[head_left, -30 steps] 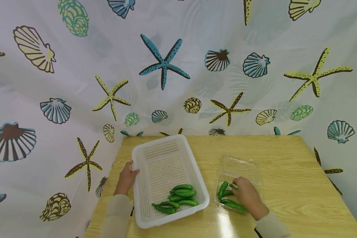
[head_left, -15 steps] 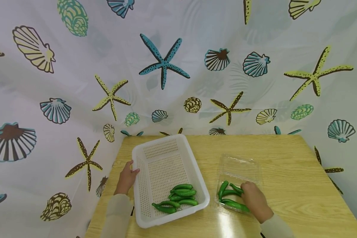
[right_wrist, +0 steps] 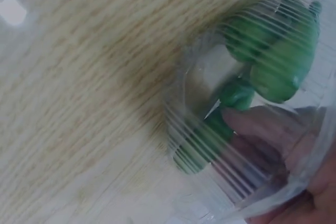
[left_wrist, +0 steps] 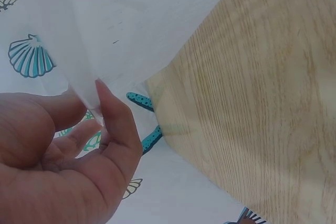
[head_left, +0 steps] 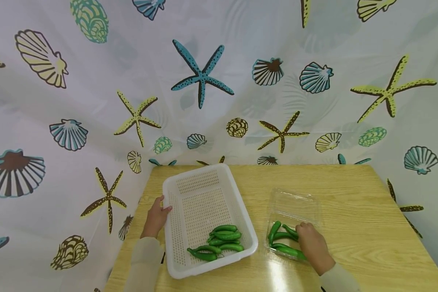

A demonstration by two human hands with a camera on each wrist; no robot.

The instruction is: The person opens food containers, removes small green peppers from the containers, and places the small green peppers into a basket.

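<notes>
**Basket (head_left: 238,202) held at its rim, clear box (head_left: 288,220) lying open**

We see the bench (head_left: 368,211) carrying both containers. The white basket sits askew towards the left edge, its far corner close to the far edge; the smaller box lies to its right. We would say they are set side by side so that each falls to its own hand. The box's lid (head_left: 295,202) lies folded back towards the far edge, which leaves the hollow reachable from above.

Our left hand (head_left: 156,217) is at the basket's left side, fingers (left_wrist: 118,114) pinching the thin rim, probably to steady it. Our right hand (head_left: 314,245) reaches over the box's right wall, its fingers (right_wrist: 257,121) curled inside; we cannot tell through the blurred plastic whether they pinch anything.

The green peppers in the basket (head_left: 226,236) are heaped towards its near end, well apart from the left fingers. In the box we make out at least four. One, the upper pepper (head_left: 290,231), runs rightward to the right fingers, its end right at the tips; the lower pepper (head_left: 289,251) lies along the near wall, partly hidden by that hand.
</notes>
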